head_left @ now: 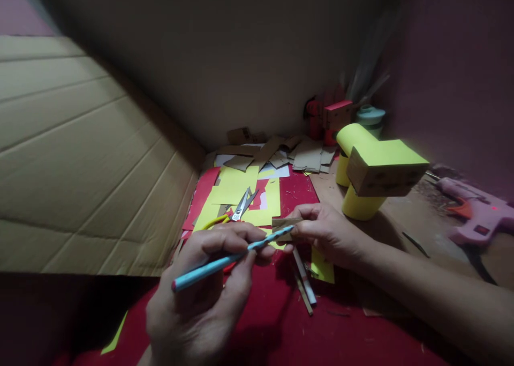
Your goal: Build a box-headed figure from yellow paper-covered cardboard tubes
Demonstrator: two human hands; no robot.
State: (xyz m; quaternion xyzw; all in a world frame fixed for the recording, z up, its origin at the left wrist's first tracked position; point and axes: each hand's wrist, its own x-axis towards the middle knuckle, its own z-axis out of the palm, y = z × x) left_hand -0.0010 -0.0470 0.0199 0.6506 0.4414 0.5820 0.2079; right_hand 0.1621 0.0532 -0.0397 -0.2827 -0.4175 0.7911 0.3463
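Note:
My left hand (204, 296) is closed round a light-blue pen (209, 272) with a twisted grip and a red end. The pen slants up to the right, and its tip meets or hovers close over a small cardboard piece (284, 224); which of these I cannot tell. Thumb and fingers of my right hand (331, 234) pinch that cardboard piece at its right side. Beyond my left hand lie scissors (241, 205) with yellow handles, blades apart. Under my right hand are a white stick (307, 285) and a thin cardboard strip (304, 293).
A yellow-topped cardboard and paper figure (387, 165) stands at right, before a pink glue gun (480, 205). Yellow paper sheets (236, 184) and cardboard scraps (309, 154) cover the back. A large cardboard panel (80, 167) leans at left. A lidded container (370, 117) stands behind.

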